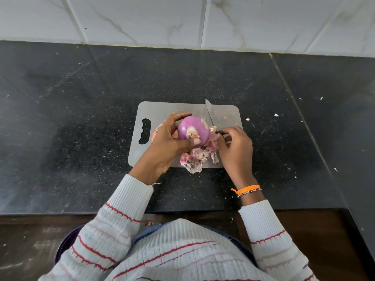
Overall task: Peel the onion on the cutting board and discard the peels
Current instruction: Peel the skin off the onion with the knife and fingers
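A purple onion (193,130) with smooth, shiny flesh is held just above the grey cutting board (182,109). My left hand (168,142) grips it, fingers curled over the top and thumb under the root end. My right hand (236,147) is just right of the onion and holds a knife (209,112), whose blade points away across the board; its fingers also touch a strip of pink skin beside the onion. Loose papery peels (195,158) lie on the board's near edge, under and between both hands. More peel shows behind my left hand.
The board lies on a black speckled counter (81,118) backed by a white tiled wall (182,19). Small white scraps dot the counter to the right. A dark round bin (65,244) shows below the counter edge by my left side.
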{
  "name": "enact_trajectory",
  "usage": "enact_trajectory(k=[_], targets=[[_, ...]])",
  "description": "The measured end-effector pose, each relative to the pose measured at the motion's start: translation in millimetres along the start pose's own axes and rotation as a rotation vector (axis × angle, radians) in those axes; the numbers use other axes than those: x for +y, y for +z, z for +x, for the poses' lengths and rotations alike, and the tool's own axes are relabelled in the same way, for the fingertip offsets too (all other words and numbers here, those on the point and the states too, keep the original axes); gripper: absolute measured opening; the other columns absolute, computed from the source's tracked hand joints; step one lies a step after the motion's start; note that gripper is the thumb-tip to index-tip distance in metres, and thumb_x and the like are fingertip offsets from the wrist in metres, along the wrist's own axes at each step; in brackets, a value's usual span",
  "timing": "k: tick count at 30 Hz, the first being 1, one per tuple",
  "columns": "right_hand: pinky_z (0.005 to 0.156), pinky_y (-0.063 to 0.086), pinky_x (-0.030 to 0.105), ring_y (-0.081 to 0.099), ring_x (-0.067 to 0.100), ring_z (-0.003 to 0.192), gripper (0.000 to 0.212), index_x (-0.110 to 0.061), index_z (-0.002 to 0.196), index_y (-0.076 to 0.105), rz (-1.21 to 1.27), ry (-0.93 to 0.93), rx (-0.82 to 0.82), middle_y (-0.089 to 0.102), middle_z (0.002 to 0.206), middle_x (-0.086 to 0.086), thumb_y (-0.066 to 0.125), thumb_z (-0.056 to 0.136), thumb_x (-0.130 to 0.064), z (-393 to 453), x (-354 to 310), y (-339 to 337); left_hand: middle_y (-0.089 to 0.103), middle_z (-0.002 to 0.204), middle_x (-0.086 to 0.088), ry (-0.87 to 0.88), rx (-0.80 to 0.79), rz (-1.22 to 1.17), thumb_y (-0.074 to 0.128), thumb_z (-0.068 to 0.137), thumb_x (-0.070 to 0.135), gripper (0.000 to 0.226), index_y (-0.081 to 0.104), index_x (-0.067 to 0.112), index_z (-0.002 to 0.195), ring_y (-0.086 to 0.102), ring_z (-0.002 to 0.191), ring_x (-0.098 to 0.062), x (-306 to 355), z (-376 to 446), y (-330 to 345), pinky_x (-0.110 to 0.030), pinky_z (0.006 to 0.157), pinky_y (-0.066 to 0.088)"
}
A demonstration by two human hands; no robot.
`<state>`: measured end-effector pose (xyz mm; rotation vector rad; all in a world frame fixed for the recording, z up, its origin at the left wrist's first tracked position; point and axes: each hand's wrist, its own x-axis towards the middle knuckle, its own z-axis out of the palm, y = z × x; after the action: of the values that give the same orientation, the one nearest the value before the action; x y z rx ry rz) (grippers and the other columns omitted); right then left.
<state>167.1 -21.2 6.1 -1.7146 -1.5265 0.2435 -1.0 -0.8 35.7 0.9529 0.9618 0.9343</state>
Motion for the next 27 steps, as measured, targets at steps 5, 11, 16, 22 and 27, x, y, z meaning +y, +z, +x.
enact_trajectory(k=[5, 11, 16, 22, 27], targets=[[0.07, 0.049, 0.012, 0.06, 0.007, 0.08, 0.008, -0.005, 0.092, 0.066, 0.28, -0.073, 0.03, 0.064, 0.089, 0.001, 0.06, 0.087, -0.007, 3, -22, -4, 0.052, 0.122, -0.003, 0.012, 0.015, 0.065, 0.075, 0.065, -0.011, 0.068, 0.053, 0.016, 0.123, 0.057, 0.106, -0.022, -1, 1, 1, -0.034, 0.073, 0.059], [0.066, 0.057, 0.025, 0.064, 0.009, 0.076, 0.008, -0.005, 0.088, 0.068, 0.33, -0.087, 0.015, 0.065, 0.083, 0.001, 0.068, 0.084, -0.012, 3, -27, -5, 0.053, 0.12, -0.002, 0.026, 0.01, 0.097, 0.077, 0.063, -0.009, 0.067, 0.054, 0.015, 0.122, 0.056, 0.108, -0.024, 0, 1, 1, -0.034, 0.076, 0.059], [0.067, 0.058, 0.024, 0.065, 0.009, 0.077, 0.009, -0.005, 0.088, 0.07, 0.314, -0.101, -0.007, 0.068, 0.084, 0.002, 0.071, 0.081, -0.011, 4, -26, -8, 0.053, 0.118, 0.002, 0.045, 0.011, 0.143, 0.078, 0.061, -0.008, 0.067, 0.055, 0.014, 0.121, 0.056, 0.108, -0.021, 0, 1, 0, -0.034, 0.08, 0.058], [0.067, 0.056, 0.019, 0.065, 0.008, 0.074, 0.007, -0.004, 0.087, 0.071, 0.274, -0.128, -0.012, 0.069, 0.082, 0.006, 0.07, 0.081, -0.007, 4, -23, -7, 0.054, 0.12, -0.002, 0.053, 0.017, 0.188, 0.079, 0.06, -0.007, 0.068, 0.055, 0.013, 0.12, 0.054, 0.113, -0.024, -2, 3, -2, -0.039, 0.085, 0.056], [0.067, 0.052, 0.013, 0.063, 0.007, 0.071, 0.005, -0.004, 0.085, 0.071, 0.255, -0.119, 0.005, 0.069, 0.08, 0.005, 0.067, 0.082, -0.003, 4, -21, -5, 0.054, 0.121, -0.001, 0.038, 0.028, 0.196, 0.08, 0.059, -0.006, 0.069, 0.055, 0.015, 0.12, 0.056, 0.111, -0.023, -3, 3, -1, -0.036, 0.082, 0.058]])
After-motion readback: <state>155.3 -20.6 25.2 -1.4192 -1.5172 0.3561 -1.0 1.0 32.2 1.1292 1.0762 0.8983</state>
